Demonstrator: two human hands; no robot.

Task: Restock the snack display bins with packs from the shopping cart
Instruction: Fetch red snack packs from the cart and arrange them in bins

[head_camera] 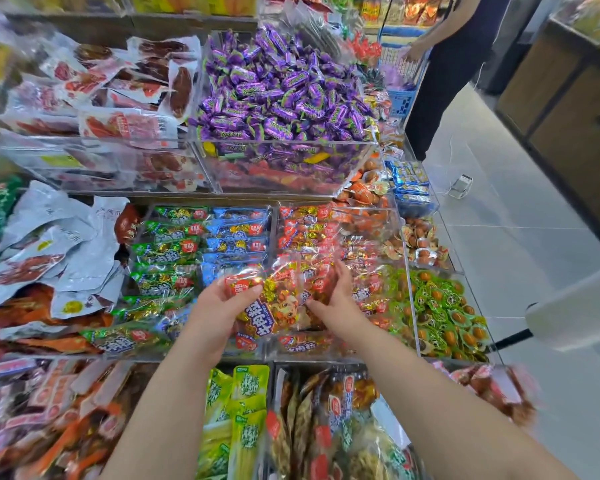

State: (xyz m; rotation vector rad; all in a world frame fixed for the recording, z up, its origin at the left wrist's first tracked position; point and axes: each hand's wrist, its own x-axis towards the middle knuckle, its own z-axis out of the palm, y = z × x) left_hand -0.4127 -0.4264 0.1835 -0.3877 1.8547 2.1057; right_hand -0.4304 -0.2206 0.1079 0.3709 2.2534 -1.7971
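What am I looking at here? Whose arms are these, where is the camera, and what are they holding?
There is no machine here. These are a person's bare arms, filmed by one wide camera worn on their head and looking down. The left hand and the right hand grip a red pack by its two sides, just above the clear bins. In the bins lie more red packs, blue packs and green packs. One shelf up is a heap of purple candies. At the top right a second person stands by a blue cart.
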